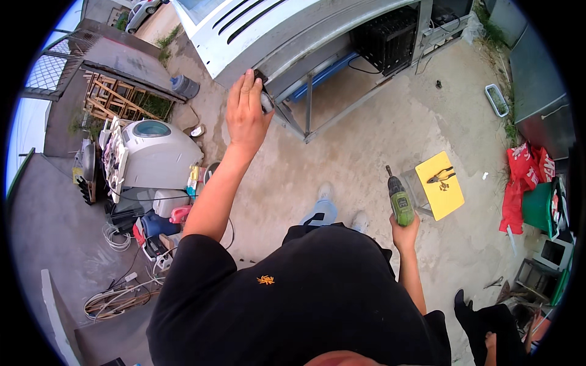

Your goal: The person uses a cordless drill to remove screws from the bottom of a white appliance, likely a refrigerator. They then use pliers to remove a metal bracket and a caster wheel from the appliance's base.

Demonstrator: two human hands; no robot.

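My left hand [246,116] is raised at the lower corner of a large white metal cabinet [244,46]. Its fingers are pressed together around a small dark-and-grey rounded piece [267,102], mostly hidden behind the hand, so its kind cannot be made out. Low on the right, my right hand [405,230] grips the handle of a green and black cordless drill [401,204], whose dark bit points away from me. Just right of the drill, a stool with a yellow top [441,198] bears pliers [441,175] and several small brown pieces [444,186].
A metal frame [309,107] with a black crate [384,43] stands under the cabinet. On the left are a white washing machine [162,152], bottles and coiled cables [116,238]. A red bag [520,183] and green bin [537,207] lie right. Another person [491,326] is at lower right.
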